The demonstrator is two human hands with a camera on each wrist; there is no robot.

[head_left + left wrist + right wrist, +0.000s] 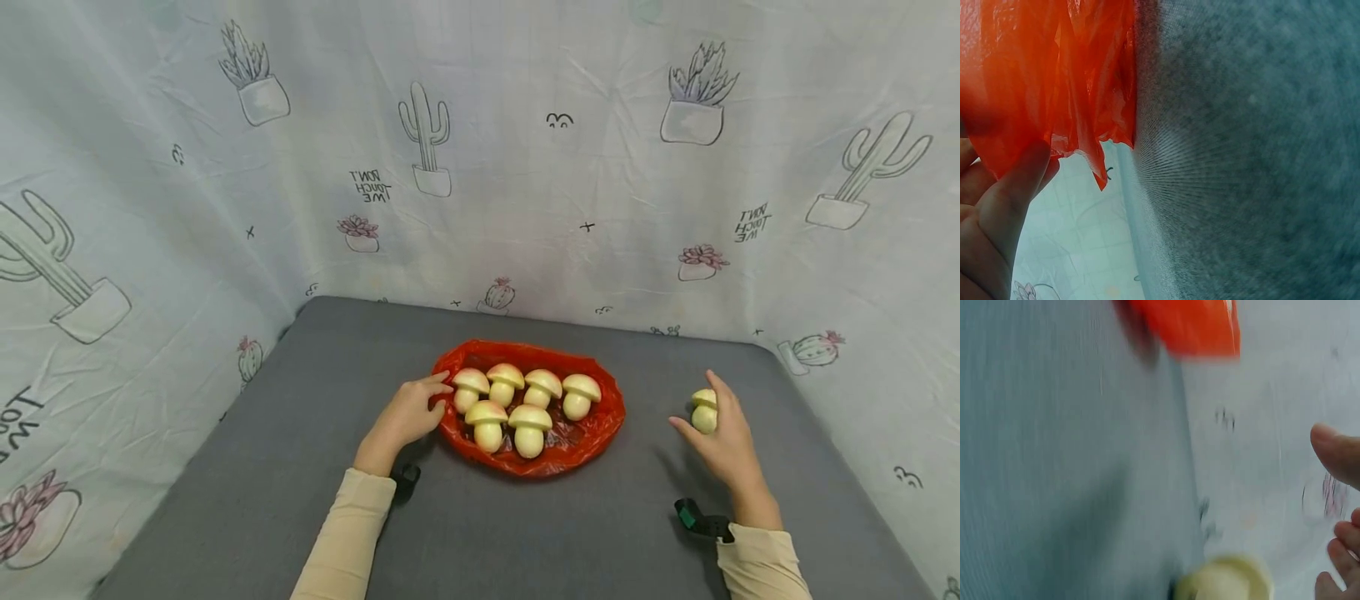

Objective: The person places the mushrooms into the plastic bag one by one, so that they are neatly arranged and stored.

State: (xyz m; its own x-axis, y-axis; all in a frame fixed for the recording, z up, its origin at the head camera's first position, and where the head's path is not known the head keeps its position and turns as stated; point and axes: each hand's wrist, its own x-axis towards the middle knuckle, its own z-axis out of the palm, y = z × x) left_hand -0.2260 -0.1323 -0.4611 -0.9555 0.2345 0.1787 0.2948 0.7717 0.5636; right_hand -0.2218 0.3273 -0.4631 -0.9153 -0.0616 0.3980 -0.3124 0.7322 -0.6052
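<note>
A red plastic bag [611,417] lies spread on the table with its rim turned outward. Several toy mushrooms [528,429], pale yellow with pinkish caps, stand inside it. My left hand [408,412] grips the bag's left edge; in the left wrist view the thumb [1019,181] lies over the red film with fingers behind it. To the right of the bag is one more mushroom [704,410], also low in the right wrist view [1222,581]. Around it, in the head view, my right hand [726,437] is spread, thumb and fingers apart, with nothing gripped.
The grey table [465,533] has a pale curtain [510,167] printed with potted cacti along its back and sides. A black wrist strap mount [701,521] sits at the right wrist, another [406,482] at the left.
</note>
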